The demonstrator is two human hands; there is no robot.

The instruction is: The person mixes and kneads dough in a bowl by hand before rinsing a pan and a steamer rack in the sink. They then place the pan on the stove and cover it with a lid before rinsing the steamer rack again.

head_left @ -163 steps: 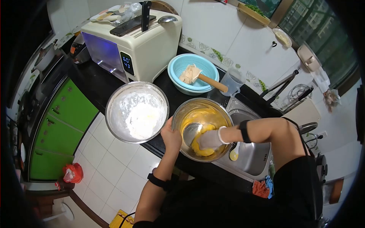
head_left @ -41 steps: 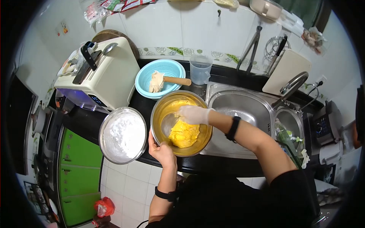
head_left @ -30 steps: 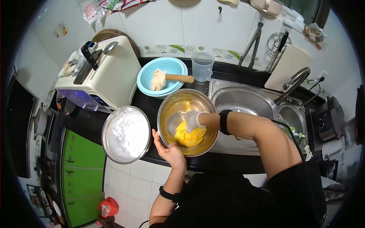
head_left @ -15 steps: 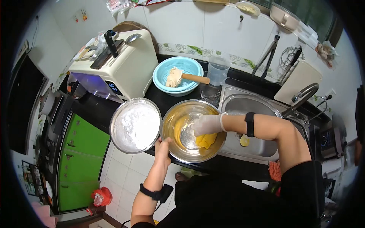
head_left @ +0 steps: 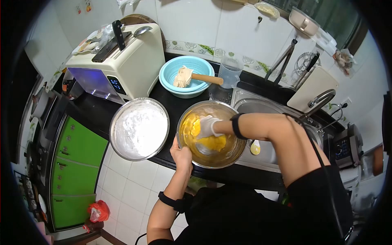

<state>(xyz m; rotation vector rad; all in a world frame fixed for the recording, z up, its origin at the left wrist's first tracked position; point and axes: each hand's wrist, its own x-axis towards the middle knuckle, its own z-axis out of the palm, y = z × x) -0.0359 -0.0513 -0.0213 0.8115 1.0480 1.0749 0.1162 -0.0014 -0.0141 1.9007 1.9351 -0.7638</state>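
Note:
A large steel bowl (head_left: 232, 157) with yellow dough (head_left: 213, 143) in it stands at the counter's front edge. My left hand (head_left: 181, 156) is closed on the bowl's left rim. My right hand (head_left: 208, 127), in a whitish glove, is down inside the bowl against the dough; its fingers are blurred and partly hidden. Left of this bowl is a second steel bowl (head_left: 140, 129) holding white powder. Behind them a blue basin with a strainer (head_left: 165, 75) holds a pale cloth-like bundle (head_left: 182, 76) and a wooden rolling pin (head_left: 208, 78).
At the back left stands a cream countertop oven (head_left: 141, 53) with a knife (head_left: 119, 34) and ladle on top. A clear jug (head_left: 230, 71) is behind the bowls. The sink (head_left: 265, 107), with its faucet (head_left: 322, 98) and a spoon (head_left: 255, 148), lies to the right.
My right hand has moved left within the bowl, and the dough is spread further left. My left hand now wraps the bowl's rim more closely. The whole view has shifted slightly.

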